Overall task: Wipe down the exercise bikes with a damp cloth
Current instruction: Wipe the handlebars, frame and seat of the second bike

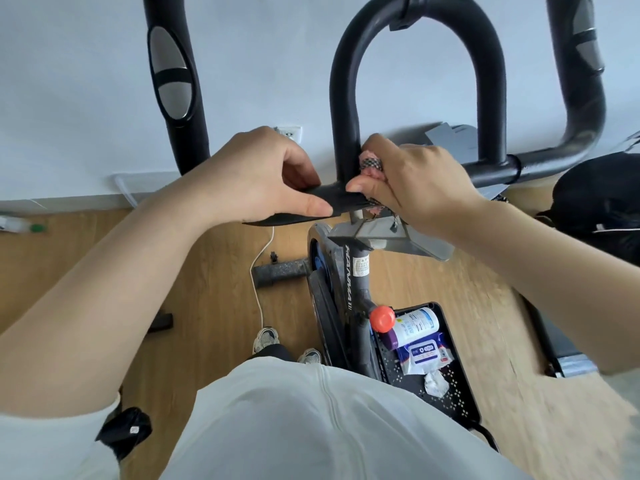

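Pinching a flat black flap with the left hand while gripping the cloth in the right hand, against the handlebar between both hands; soft, light, limp, probably best held bunched in the fist.

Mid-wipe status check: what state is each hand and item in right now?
Left hand: pinches black strip, thumb on top.
Right hand: grips cloth against handlebar.
Cloth: bunched, pressed to handlebar's base.
Wipes canister: on its side in tray, cap on.
Wipes pack: lying flat in tray.
Tissue: crumpled in tray.
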